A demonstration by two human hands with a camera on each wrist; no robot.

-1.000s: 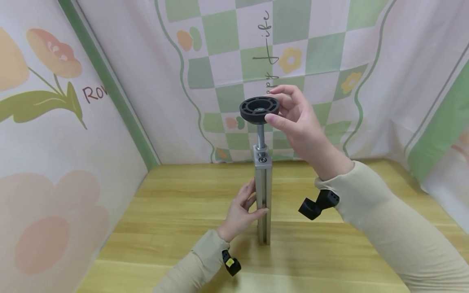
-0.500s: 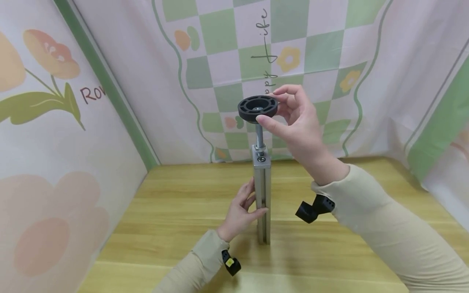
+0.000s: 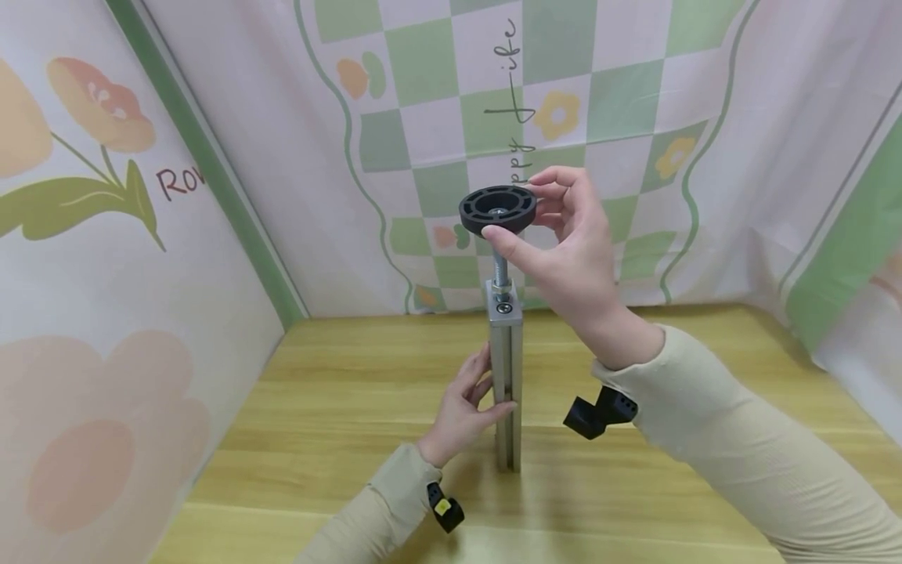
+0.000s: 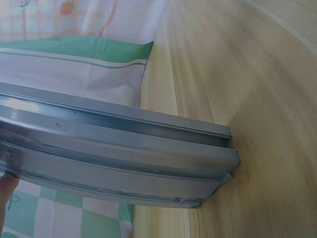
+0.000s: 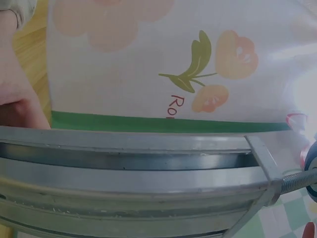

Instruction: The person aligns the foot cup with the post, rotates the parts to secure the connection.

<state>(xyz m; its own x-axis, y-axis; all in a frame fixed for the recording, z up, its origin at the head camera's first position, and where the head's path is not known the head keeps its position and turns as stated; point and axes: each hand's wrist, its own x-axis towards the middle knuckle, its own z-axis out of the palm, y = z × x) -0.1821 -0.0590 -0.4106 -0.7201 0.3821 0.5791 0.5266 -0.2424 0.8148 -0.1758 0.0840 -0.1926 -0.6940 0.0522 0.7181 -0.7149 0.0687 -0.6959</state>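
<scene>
An aluminium extrusion (image 3: 506, 352) stands upright on the wooden table (image 3: 338, 384). On its top sits an end plate (image 3: 505, 317) with a screw, and a threaded rod (image 3: 501, 270) with a nut rises from it. The rod carries a black round levelling foot (image 3: 478, 222), slotted face up. My left hand (image 3: 458, 415) grips the extrusion around its middle, thumb across the near side. My right hand (image 3: 574, 262) holds the foot's rim between thumb and fingers. In the left wrist view, the extrusion's lower end (image 4: 198, 163) meets the table. The right wrist view shows the rod (image 5: 296, 181) sideways.
A checkered, flower-printed curtain (image 3: 423, 133) hangs behind the table, and another printed panel (image 3: 141, 258) stands along the left side. Black wrist cameras sit at the right cuff (image 3: 599, 413) and left cuff (image 3: 445, 509).
My right thumb has slid leftward around the near rim of the foot, and the right wrist has shifted slightly down and left. The left hand and extrusion have stayed put.
</scene>
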